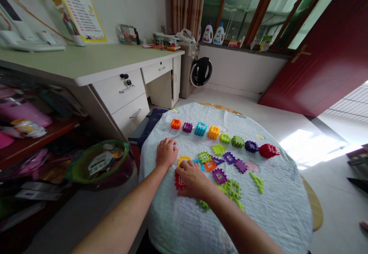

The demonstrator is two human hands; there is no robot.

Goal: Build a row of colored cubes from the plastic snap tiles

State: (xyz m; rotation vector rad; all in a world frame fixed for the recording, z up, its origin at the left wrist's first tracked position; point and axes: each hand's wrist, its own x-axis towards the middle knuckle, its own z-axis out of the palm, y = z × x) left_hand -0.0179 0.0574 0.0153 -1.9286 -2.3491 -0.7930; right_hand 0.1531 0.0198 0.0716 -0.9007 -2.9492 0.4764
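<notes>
My left hand (166,153) rests on the cloth at the left side of the round table, its fingers curled; what they hold, if anything, is hidden. My right hand (192,178) reaches over a red plastic piece (179,182) and touches a yellow piece (184,159), fingers bent downward. Whether it grips either one is unclear. Beside it lie loose toothed pieces: a light green one (204,156), an orange one (210,165), a purple one (219,176) and a green one (234,188). Behind them stands a row of blocks, from an orange block (176,124) to a red stack (269,150).
The round table has a pale blue cloth (276,204). A desk with drawers (109,62) stands at the left, above a green-rimmed bin (126,150). A washing machine (188,70) is at the back, a red door (310,58) at the right.
</notes>
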